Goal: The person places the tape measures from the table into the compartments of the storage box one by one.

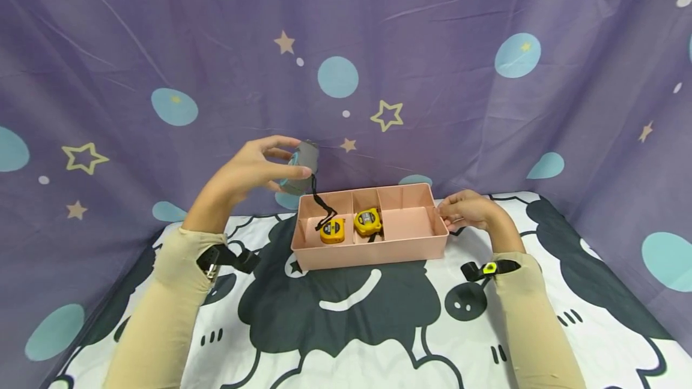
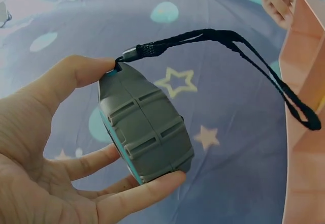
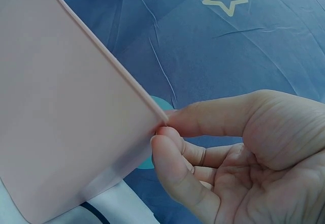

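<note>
My left hand [image 1: 254,164] grips a grey tape measure [image 2: 147,127] with teal trim and ribbed sides, raised above the left end of a pink divided box [image 1: 373,252]. Thumb and fingers clasp opposite edges of its case. From one corner its black wrist strap [image 2: 203,33] dangles over the box's left compartment. A yellow tape measure [image 1: 332,231] lies in that compartment, and another yellow tape measure [image 1: 367,221] sits in the narrow middle one. At the box's right end, my right hand [image 1: 467,209] pinches the rim between thumb and fingers.
The box stands on a white cloth [image 1: 400,371] with dark cartoon shapes, close to a purple patterned curtain [image 1: 421,5] behind it. Dividers [image 1: 379,206] separate its compartments; the wide right one shows its bare floor. Each forearm wears a black strap with a small camera.
</note>
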`<state>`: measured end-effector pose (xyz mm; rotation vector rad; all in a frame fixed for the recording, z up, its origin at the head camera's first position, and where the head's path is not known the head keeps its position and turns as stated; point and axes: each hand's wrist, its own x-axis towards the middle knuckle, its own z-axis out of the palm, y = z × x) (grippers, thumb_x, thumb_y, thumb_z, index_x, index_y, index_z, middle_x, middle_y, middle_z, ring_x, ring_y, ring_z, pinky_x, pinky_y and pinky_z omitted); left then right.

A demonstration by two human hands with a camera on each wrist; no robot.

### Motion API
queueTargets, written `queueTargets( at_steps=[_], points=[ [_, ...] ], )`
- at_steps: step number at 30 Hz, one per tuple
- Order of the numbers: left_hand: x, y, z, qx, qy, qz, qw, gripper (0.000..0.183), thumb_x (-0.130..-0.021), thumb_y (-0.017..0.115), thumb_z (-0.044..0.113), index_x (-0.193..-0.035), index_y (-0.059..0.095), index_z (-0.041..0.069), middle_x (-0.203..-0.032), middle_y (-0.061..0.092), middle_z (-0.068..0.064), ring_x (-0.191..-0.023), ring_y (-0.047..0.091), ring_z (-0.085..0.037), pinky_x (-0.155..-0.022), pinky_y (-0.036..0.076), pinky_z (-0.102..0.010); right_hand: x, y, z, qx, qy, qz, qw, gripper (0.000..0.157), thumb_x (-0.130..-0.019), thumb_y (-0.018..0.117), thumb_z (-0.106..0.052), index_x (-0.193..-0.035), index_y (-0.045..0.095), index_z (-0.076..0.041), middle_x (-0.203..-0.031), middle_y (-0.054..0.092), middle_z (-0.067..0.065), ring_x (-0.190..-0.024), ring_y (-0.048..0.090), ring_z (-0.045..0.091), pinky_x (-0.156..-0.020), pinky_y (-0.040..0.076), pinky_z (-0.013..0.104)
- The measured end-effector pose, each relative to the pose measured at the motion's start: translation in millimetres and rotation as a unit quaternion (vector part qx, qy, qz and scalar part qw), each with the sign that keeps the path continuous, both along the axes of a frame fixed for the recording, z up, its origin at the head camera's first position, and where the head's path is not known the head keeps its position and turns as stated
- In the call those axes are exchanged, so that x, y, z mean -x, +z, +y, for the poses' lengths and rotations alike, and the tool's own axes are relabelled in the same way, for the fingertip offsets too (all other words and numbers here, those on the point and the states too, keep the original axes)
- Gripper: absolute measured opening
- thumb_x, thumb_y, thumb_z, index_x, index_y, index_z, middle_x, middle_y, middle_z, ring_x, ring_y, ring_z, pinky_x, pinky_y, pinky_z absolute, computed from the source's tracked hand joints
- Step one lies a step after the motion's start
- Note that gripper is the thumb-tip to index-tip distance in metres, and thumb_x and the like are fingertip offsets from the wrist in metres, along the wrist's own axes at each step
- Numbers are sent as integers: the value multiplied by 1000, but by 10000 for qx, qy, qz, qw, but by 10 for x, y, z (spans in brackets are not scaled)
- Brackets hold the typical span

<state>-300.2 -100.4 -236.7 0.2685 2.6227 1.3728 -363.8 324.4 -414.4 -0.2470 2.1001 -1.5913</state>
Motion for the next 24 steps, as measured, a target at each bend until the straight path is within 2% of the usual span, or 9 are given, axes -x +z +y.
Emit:
queueTargets(
  at_steps=[7, 14, 24],
  points=[
    [66, 43, 240, -40, -187, -66, 9998, 74, -84, 84, 31, -148, 49, 20, -151, 45, -15, -126, 57, -37, -91, 59, -49, -8, 11, -14, 25, -60, -77, 9999, 13, -100, 56, -5, -104, 64, 4, -77, 68, -4, -70, 65, 6, -70, 58, 24],
    [125, 55, 413, -324, -304, -86, 9990, 72, -84, 84, 27, -148, 50, 21, -151, 45, -15, -122, 61, -35, -88, 60, -49, 13, 5, -16, -18, -76, -17, 10000, 13, -99, 55, -4, -103, 63, 5, -77, 67, -4, -71, 64, 6, -70, 58, 22],
    [198, 46, 639, -469, -463, -103, 9978, 72, -82, 86, 27, -146, 52, 22, -148, 48, -13, -120, 62, -33, -88, 60, -50, 1, 5, -23, 23, -145, -65, 9999, 12, -99, 56, -5, -103, 63, 5, -75, 66, -4, -69, 63, 5, -67, 57, 21]
  ],
)
